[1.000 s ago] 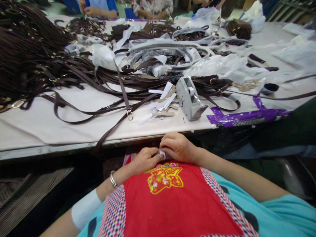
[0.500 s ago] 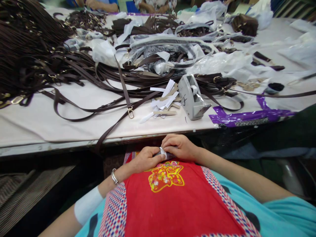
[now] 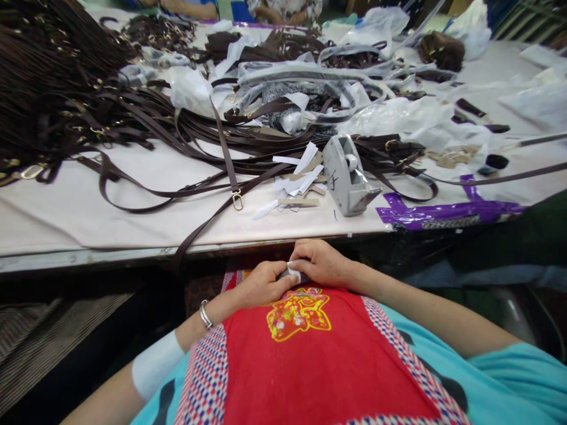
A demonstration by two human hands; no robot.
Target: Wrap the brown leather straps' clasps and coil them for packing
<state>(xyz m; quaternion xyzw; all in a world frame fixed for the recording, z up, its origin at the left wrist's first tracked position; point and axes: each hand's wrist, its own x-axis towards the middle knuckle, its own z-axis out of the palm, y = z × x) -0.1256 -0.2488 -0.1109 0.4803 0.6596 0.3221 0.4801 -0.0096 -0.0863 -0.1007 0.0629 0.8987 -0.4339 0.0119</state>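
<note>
Over my lap, just below the table edge, both hands meet at a small dark piece [image 3: 303, 277] that looks like part of a strap. A white strip [image 3: 293, 270], paper or tape, lies across it. My left hand [image 3: 264, 283] grips the piece from the left, thumb along its near side. From the right, my right hand [image 3: 319, 261] has curled fingers and a thumb pressed at the white strip. The fingers hide most of the piece. A brown strap [image 3: 204, 227] runs off the table edge to the left of my hands; its lower end is hidden.
A grey tape dispenser [image 3: 343, 177] stands near the table edge beside loose paper strips [image 3: 299, 183]. Brown straps [image 3: 186, 139] with gold buckles and clear plastic wrapping [image 3: 398, 121] cover the table behind. Purple tape [image 3: 416, 212] lies at right. People sit across the table.
My right thumb has shifted slightly over the white strip, which now lies flatter against the dark piece. My left hand stays almost in place. The view has moved a little.
</note>
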